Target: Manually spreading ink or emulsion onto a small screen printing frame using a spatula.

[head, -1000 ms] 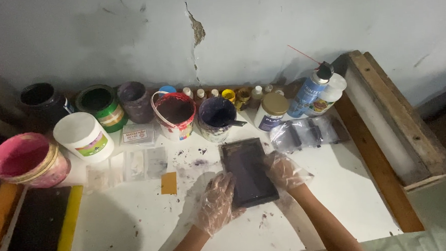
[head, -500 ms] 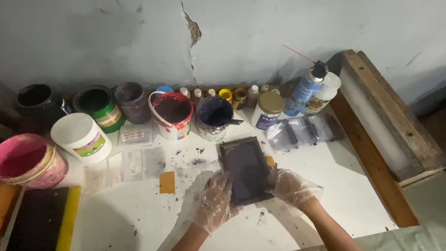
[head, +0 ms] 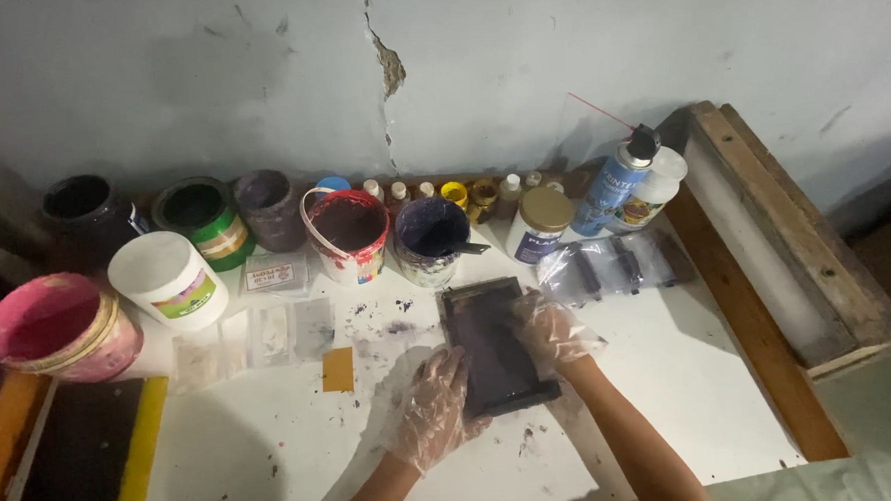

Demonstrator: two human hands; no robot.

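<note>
A white table [head: 274, 458], stained with dark flecks, is seen from above against a cracked grey wall [head: 517, 57]. Places below are given relative to the dark tray [head: 495, 351].

To the right of the tray, a wooden frame [head: 766, 257] is leaned along the table edge. Far left of it, a pink bucket [head: 58, 328] and a white tub [head: 166, 278] are set; a black board with a yellow edge [head: 84, 457] lies below those. Behind the tray, a row of open paint pots is lined at the wall: a green tub [head: 202, 216], a red-rimmed pot [head: 346, 230] and a dark blue pot [head: 431, 236]. Behind and right, a blue spray can [head: 618, 181] and a white jar [head: 540, 224] are stood. Small clear bags [head: 259, 339] lie to the left, a dark plastic bag [head: 617, 268] to the right.

The tray itself is flat, rectangular, dark and ink-smeared, lying near the table's middle, tilted slightly. The left hand [head: 434, 409], in a thin clear glove, is closed on its lower left edge, fingers over the rim. The right hand [head: 551, 331], also gloved, is pressed on the upper right edge, fingers curled over it.

The tray is judged stiff and fairly light, but slick where wet ink and plastic gloves meet. It is best taken by the raised rims on opposite sides and kept level.
</note>
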